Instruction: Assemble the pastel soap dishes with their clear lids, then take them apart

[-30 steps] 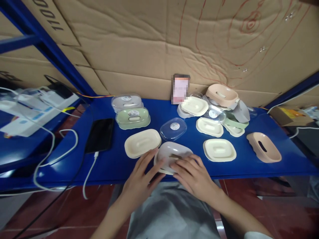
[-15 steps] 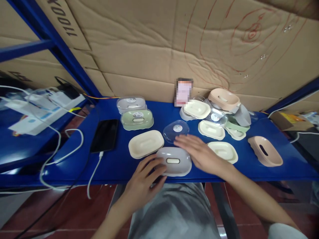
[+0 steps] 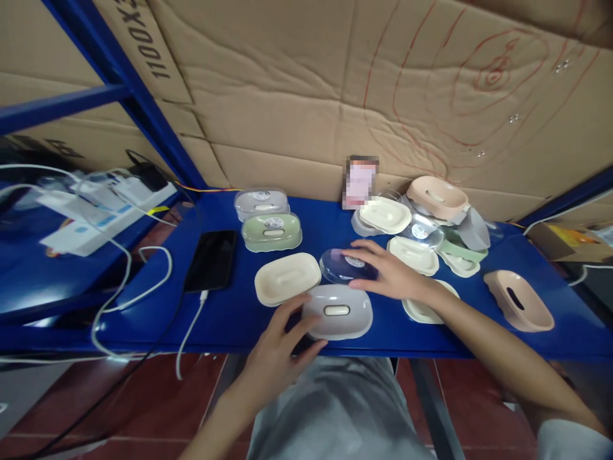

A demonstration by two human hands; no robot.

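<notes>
Head camera: the left hand (image 3: 278, 348) rests its fingers on the left end of the grey soap box (image 3: 338, 312) at the front edge of the blue bench (image 3: 230, 313). Just behind it, the right hand (image 3: 390, 275) lies spread on the clear lid (image 3: 342, 266), maybe pinching it. A cream tray (image 3: 286, 278) sits left.

Bare blue shelf (image 3: 230, 313) lies open left of the left hand (image 3: 278, 348), out to the black phone (image 3: 211, 260) and its white cable (image 3: 189, 335). Ahead of those fingers a cream dish (image 3: 286, 278) blocks the way, just beside the grey dish (image 3: 338, 311) they touch. The right hand (image 3: 390, 276) rests on a clear lid (image 3: 342, 266); beyond its fingertips, open blue runs to the green box (image 3: 272, 231). Behind its knuckles, stacked dishes (image 3: 431, 223) crowd together, apparently overlapping.
</notes>
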